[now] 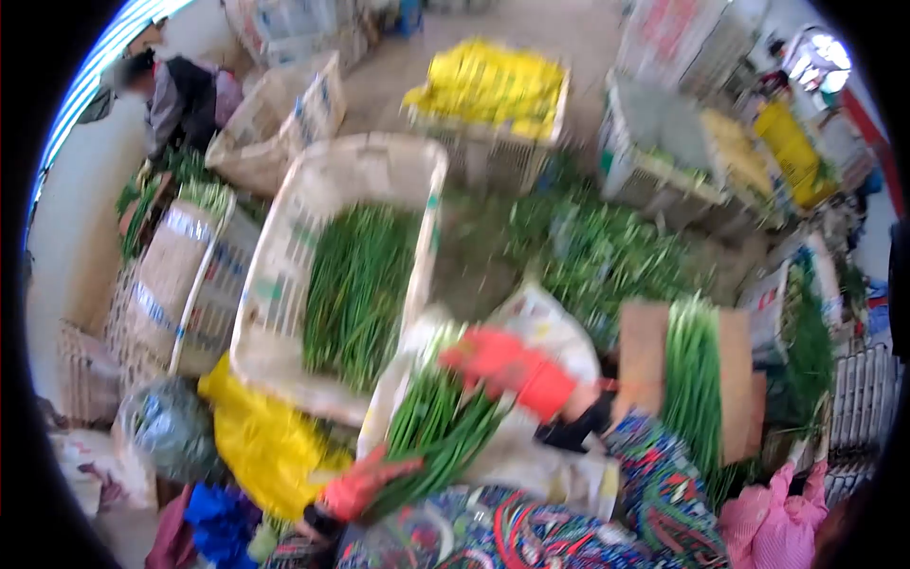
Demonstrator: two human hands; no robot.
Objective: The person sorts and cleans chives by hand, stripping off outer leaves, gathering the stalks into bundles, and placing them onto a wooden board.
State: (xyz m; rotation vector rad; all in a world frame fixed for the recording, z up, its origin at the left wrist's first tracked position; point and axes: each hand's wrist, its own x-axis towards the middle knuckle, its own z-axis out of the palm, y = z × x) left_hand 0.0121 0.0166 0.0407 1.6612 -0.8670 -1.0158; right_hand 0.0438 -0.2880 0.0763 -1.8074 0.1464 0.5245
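Gripping 1 scallion bunch [420, 408] is the right hand [500, 362], while the left hand [362, 485] touches its leaves [464, 429], closure unclear.

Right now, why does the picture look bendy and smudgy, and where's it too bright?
In the head view, black corners and curving edges suggest a wide, round lens; in the head view, the gloved right hand looks smeared, maybe from moving; in the head view, glare whitens a bright patch at upper right.
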